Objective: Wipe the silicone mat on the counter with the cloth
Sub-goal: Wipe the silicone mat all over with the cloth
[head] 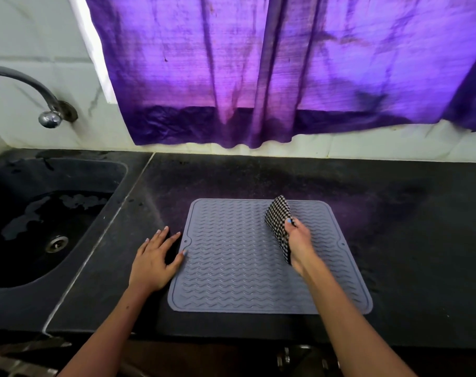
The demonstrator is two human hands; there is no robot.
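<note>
A dark counter (258, 175) runs under a purple curtain (272, 69), with a sink (41, 221) and tap (27, 85) to the left. The grey mat (231, 262) lies flat on it. The left hand (155, 259) rests flat beside the mat's left edge, thumb touching it. The right hand (299, 240) grasps the checked cloth (279, 219) above the mat's right half.

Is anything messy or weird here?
Nothing much. The mat lies flat on the counter, just turned slightly askew. Water patches sit in the sink.
</note>
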